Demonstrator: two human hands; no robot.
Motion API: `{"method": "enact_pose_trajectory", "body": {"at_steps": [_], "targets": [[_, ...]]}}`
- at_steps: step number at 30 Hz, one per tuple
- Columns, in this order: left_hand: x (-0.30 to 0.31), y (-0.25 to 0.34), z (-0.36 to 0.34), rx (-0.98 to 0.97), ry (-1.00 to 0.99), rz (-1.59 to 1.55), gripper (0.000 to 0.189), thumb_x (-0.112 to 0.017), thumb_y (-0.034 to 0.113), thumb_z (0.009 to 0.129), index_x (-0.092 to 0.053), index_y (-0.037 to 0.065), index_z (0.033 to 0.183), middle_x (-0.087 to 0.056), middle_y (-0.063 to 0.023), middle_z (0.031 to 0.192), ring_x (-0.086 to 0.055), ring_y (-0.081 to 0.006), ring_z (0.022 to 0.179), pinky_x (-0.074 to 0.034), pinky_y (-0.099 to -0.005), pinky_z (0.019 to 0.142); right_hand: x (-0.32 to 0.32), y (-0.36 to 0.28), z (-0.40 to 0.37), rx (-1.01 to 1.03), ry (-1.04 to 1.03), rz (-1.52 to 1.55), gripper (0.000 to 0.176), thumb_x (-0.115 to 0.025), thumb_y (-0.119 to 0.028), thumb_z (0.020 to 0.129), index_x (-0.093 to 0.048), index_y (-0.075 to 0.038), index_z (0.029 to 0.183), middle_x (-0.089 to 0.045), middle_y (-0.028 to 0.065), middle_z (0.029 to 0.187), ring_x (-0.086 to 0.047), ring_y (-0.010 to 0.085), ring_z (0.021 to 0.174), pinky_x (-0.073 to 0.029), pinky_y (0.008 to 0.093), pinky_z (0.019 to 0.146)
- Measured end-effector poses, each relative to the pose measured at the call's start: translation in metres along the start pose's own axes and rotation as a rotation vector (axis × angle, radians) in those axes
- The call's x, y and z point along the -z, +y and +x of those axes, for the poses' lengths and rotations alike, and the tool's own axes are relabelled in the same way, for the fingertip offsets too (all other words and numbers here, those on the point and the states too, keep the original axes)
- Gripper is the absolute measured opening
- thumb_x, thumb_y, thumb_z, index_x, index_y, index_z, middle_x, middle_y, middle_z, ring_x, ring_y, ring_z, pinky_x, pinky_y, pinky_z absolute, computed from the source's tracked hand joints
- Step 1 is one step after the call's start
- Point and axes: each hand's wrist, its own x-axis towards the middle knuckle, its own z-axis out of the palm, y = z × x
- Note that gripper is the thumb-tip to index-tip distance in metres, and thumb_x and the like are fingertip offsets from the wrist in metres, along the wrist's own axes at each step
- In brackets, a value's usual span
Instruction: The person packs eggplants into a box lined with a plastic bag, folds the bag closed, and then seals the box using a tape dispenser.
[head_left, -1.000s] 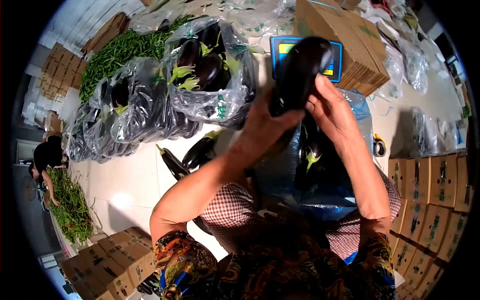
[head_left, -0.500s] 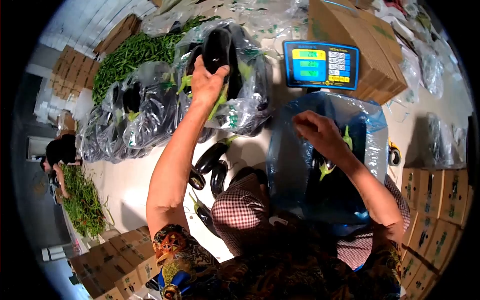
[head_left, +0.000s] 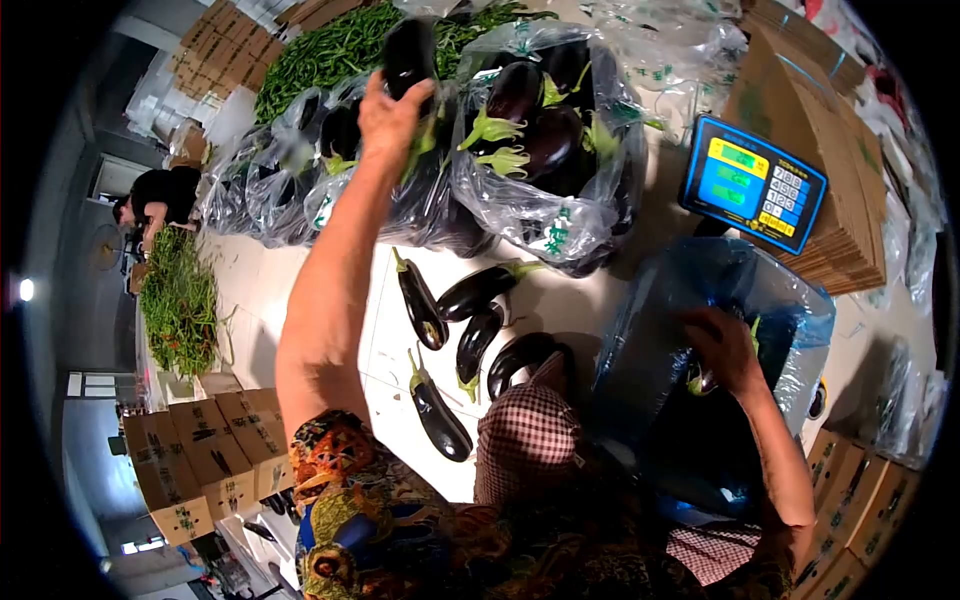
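My left hand (head_left: pixel 393 112) is stretched far forward and grips a dark purple eggplant (head_left: pixel 405 52) above the clear bags of eggplants (head_left: pixel 545 150). My right hand (head_left: pixel 722 348) reaches into an open blue plastic bag (head_left: pixel 700 290) in front of me, its fingers on an eggplant inside; whether it grips it is unclear. Several loose eggplants (head_left: pixel 470 310) lie on the white floor between the bags and my knees.
A blue digital scale display (head_left: pixel 752 183) stands behind the blue bag, beside a stack of flat cardboard (head_left: pixel 815 130). Green beans are piled at the far back (head_left: pixel 330 50) and left (head_left: pixel 180 300), where another person (head_left: pixel 160 195) crouches. Printed cartons (head_left: pixel 200 460) stand at lower left.
My left hand has carried the eggplant away from the blue bag, forward and left over the clear bags. My right hand went down into the blue bag. The view has swung left.
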Motion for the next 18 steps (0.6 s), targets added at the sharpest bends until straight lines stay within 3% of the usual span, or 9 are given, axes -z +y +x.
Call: {"method": "enact_pose_trajectory", "body": {"at_steps": [4, 5, 7, 10, 11, 13, 15, 17, 18], "targets": [[0.058, -0.052, 0.026, -0.083, 0.053, 0.328, 0.083, -0.077, 0.041, 0.069, -0.045, 0.002, 0.135, -0.065, -0.0158, 0.092, -0.060, -0.0205, 0.082, -0.047, -0.0317, 0.079, -0.007, 0.002, 0.003, 0.011, 0.018, -0.051, 0.022, -0.061, -0.013, 0.086, -0.064, -0.002, 0.104, -0.068, 0.0153, 0.089, -0.066, 0.0262, 0.077, -0.050, 0.0344, 0.070], [0.069, -0.067, 0.037, -0.019, -0.013, 0.447, 0.082, -0.074, 0.040, 0.073, -0.040, 0.005, 0.138, -0.065, -0.0222, 0.100, -0.064, -0.0292, 0.089, -0.048, -0.0360, 0.081, -0.009, 0.001, 0.002, -0.017, 0.015, -0.040, 0.021, -0.062, -0.012, 0.085, -0.064, -0.002, 0.104, -0.068, 0.0155, 0.089, -0.066, 0.0265, 0.077, -0.050, 0.0345, 0.070], [0.082, -0.144, 0.076, -0.241, -0.003, 0.773, 0.078, -0.069, 0.039, 0.079, -0.033, 0.010, 0.142, -0.063, -0.0258, 0.106, -0.062, -0.0397, 0.096, -0.047, -0.0410, 0.083, -0.011, -0.009, 0.001, -0.043, 0.023, -0.126, 0.021, -0.062, -0.009, 0.084, -0.064, -0.001, 0.103, -0.067, 0.0162, 0.089, -0.066, 0.0275, 0.077, -0.050, 0.0343, 0.070], [0.098, -0.222, 0.095, -0.225, -0.355, 0.815, 0.072, -0.063, 0.031, 0.084, -0.027, 0.018, 0.145, -0.059, -0.0273, 0.115, -0.057, -0.0445, 0.105, -0.045, -0.0460, 0.089, -0.015, -0.007, -0.003, -0.048, -0.005, -0.143, 0.020, -0.061, -0.006, 0.084, -0.064, 0.000, 0.103, -0.067, 0.0144, 0.088, -0.064, 0.0237, 0.078, -0.049, 0.0312, 0.072], [0.098, -0.256, 0.110, -0.370, -0.423, 0.797, 0.071, -0.062, 0.030, 0.085, -0.026, 0.017, 0.145, -0.055, -0.0257, 0.122, -0.054, -0.0439, 0.111, -0.044, -0.0459, 0.091, -0.017, -0.001, -0.006, 0.037, -0.012, -0.071, 0.019, -0.060, -0.005, 0.085, -0.064, 0.001, 0.103, -0.067, 0.0117, 0.087, -0.063, 0.0200, 0.078, -0.049, 0.0295, 0.073], [0.085, -0.204, 0.084, -0.178, -0.412, 1.041, 0.070, -0.061, 0.041, 0.085, -0.030, 0.017, 0.144, -0.047, -0.0212, 0.134, -0.052, -0.0387, 0.115, -0.041, -0.0457, 0.095, -0.020, 0.000, -0.014, 0.021, 0.025, -0.050, 0.018, -0.059, -0.004, 0.087, -0.063, 0.002, 0.103, -0.067, 0.0097, 0.087, -0.061, 0.0167, 0.078, -0.048, 0.0282, 0.073], [0.074, -0.158, 0.046, -0.483, -0.077, 1.322, 0.059, -0.060, 0.042, 0.086, -0.043, 0.013, 0.135, -0.060, -0.0209, 0.111, -0.057, -0.0384, 0.103, -0.045, -0.0456, 0.088, -0.018, 0.000, -0.023, -0.133, -0.005, -0.027, 0.017, -0.058, -0.005, 0.089, -0.062, 0.002, 0.104, -0.066, 0.0056, 0.089, -0.059, 0.0108, 0.078, -0.048, 0.0245, 0.072], [0.073, -0.156, 0.042, -0.879, 0.123, 0.774, 0.040, -0.060, 0.029, 0.088, -0.056, 0.010, 0.122, -0.062, -0.0191, 0.107, -0.059, -0.0365, 0.099, -0.048, -0.0435, 0.084, -0.016, 0.004, -0.033, -0.140, -0.012, -0.030, 0.018, -0.058, -0.004, 0.089, -0.062, 0.001, 0.105, -0.066, 0.0047, 0.090, -0.059, 0.0104, 0.079, -0.048, 0.0245, 0.074], [0.067, -0.129, 0.007, -0.799, 0.088, 0.643, 0.033, -0.060, 0.023, 0.088, -0.059, 0.008, 0.117, -0.063, -0.0185, 0.107, -0.060, -0.0336, 0.096, -0.049, -0.0415, 0.082, -0.014, 0.006, -0.038, -0.145, -0.008, -0.044, 0.018, -0.058, -0.004, 0.089, -0.062, 0.001, 0.106, -0.066, 0.0049, 0.091, -0.059, 0.0106, 0.079, -0.048, 0.0247, 0.074]]}}
